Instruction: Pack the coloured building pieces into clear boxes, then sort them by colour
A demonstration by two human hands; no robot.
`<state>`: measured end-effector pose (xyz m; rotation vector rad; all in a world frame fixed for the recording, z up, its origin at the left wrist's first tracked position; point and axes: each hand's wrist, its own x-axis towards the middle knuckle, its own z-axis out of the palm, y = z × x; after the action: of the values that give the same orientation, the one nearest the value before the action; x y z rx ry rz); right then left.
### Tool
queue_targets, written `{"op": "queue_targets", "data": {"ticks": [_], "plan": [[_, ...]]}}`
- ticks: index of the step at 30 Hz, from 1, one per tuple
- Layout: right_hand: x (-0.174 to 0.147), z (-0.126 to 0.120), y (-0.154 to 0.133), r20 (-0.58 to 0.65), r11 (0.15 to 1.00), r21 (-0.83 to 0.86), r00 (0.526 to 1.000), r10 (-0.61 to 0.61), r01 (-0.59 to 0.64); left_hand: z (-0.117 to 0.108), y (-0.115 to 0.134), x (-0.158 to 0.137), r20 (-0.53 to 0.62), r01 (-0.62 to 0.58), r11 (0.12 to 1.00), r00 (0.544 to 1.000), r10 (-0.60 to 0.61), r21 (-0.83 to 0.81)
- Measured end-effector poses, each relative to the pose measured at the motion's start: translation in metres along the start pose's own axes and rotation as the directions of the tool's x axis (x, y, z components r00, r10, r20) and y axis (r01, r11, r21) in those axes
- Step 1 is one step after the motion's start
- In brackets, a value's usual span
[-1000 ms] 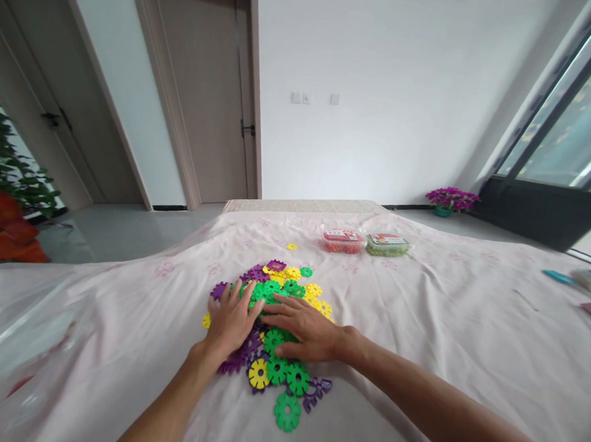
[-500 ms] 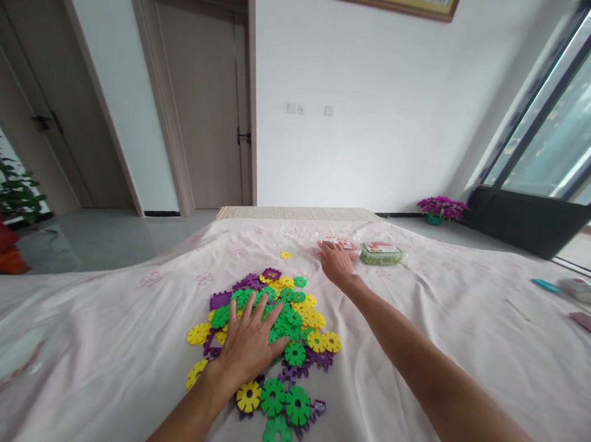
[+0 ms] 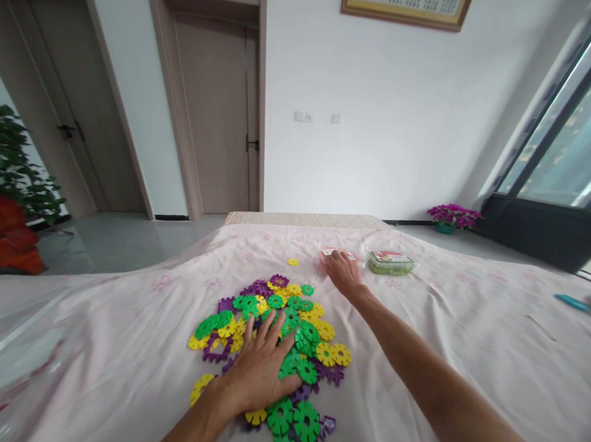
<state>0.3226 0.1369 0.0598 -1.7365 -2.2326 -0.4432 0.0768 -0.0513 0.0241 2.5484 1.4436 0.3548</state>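
Left hand is lying palm down on the heap, fingers wide apart and gripping nothing — green discs, yellow discs and purple pieces are showing around it. Right hand is resting over the red box beyond the heap; its fingers are hiding part of the top, so I am not able to tell whether they are clamping on the box or only touching it. Just to the right, the green box is sitting label up, with neither hand touching it.

As to how far along things are, the pieces are already lying out on the cloth, mostly flat, with colours mixing and edges overlapping. Most are looking loose, though the overlap is hiding whether any are interlocking. One yellow disc is lying alone past the heap's far end, left of the red box — apart from the rest. Both boxes are standing clear of the heap, the green one seemingly closed
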Motion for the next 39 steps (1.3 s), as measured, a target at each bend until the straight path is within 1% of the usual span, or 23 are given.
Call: {"op": "queue_targets", "data": {"ticks": [1,2,3,4,6,8,11,13,15,17,19,21,22,24,26,28,30,33,36,39], "plan": [[-0.006,-0.004,-0.003,-0.041,0.999,0.048,0.999,0.001,0.001,0.001,0.001,0.001,-0.017,-0.019,0.999,1.0,0.018,-0.046],[-0.012,-0.01,-0.008,-0.085,0.994,0.111,0.996,0.006,0.004,0.002,0.001,0.003,-0.065,-0.012,0.996,0.998,0.006,-0.093],[-0.02,-0.016,-0.015,-0.127,0.983,0.184,0.992,0.015,0.009,0.004,0.0,0.005,-0.138,0.016,0.99,0.99,-0.035,-0.138],[-0.029,-0.022,-0.023,-0.167,0.964,0.264,0.986,0.022,0.023,0.006,-0.001,0.009,-0.226,0.054,0.983,0.97,-0.094,-0.177],[-0.05,-0.037,-0.044,-0.227,0.906,0.417,0.973,0.032,0.068,0.01,-0.004,0.014,-0.396,0.115,0.967,0.896,-0.2,-0.228],[-0.074,-0.051,-0.068,-0.267,0.825,0.542,0.964,-0.008,0.158,0.011,-0.005,0.018,-0.502,0.12,0.962,0.834,-0.231,-0.244],[-0.107,-0.064,-0.101,-0.318,0.694,0.649,0.94,-0.122,0.31,0.006,-0.006,0.018,-0.584,0.103,0.946,0.764,-0.273,-0.308],[-0.123,-0.065,-0.114,-0.353,0.63,0.672,0.916,-0.19,0.389,0.001,-0.006,0.016,-0.615,0.064,0.922,0.727,-0.305,-0.382],[-0.132,-0.063,-0.12,-0.394,0.578,0.682,0.891,-0.225,0.448,-0.001,-0.008,0.015,-0.637,0.001,0.903,0.709,-0.303,-0.429],[-0.136,-0.062,-0.119,-0.401,0.546,0.698,0.885,-0.237,0.463,-0.001,-0.011,0.015,-0.657,-0.044,0.905,0.703,-0.273,-0.422],[-0.136,-0.069,-0.116,-0.335,0.551,0.718,0.905,-0.263,0.426,0.0,-0.014,0.016,-0.68,-0.055,0.928,0.697,-0.228,-0.367],[-0.134,-0.081,-0.114,-0.219,0.6,0.719,0.933,-0.285,0.352,0.001,-0.014,0.016,-0.711,-0.058,0.96,0.685,-0.162,-0.275],[-0.132,-0.088,-0.114,-0.158,0.637,0.71,0.949,-0.272,0.3,0.001,-0.012,0.016,-0.732,-0.068,0.975,0.672,-0.114,-0.214],[-0.128,-0.102,-0.117,-0.065,0.714,0.675,0.979,-0.196,0.187,0.001,-0.007,0.016,-0.772,-0.094,0.992,0.636,-0.002,-0.08],[-0.123,-0.114,-0.123,-0.019,0.778,0.621,0.994,-0.106,0.095,0.0,-0.002,0.014,-0.79,-0.106,0.994,0.607,0.086,0.026],[-0.12,-0.121,-0.13,0.002,0.822,0.568,0.998,-0.061,0.049,-0.001,0.0,0.011,-0.784,-0.109,0.991,0.606,0.132,0.083],[-0.118,-0.123,-0.136,0.015,0.84,0.541,0.999,-0.051,0.034,-0.002,-0.001,0.009,-0.78,-0.112,0.988,0.607,0.154,0.108],[-0.121,-0.12,-0.139,0.012,0.832,0.554,1.0,-0.029,0.017,-0.002,-0.004,0.007,-0.785,-0.121,0.987,0.599,0.158,0.106],[-0.124,-0.111,-0.137,-0.01,0.83,0.557,0.999,0.038,-0.026,-0.001,-0.007,0.007,-0.778,-0.127,0.987,0.608,0.159,0.103],[-0.125,-0.103,-0.129,-0.058,0.828,0.56,0.995,0.078,-0.033,-0.001,-0.011,0.006,-0.771,-0.125,0.988,0.62,0.148,0.09]]}}
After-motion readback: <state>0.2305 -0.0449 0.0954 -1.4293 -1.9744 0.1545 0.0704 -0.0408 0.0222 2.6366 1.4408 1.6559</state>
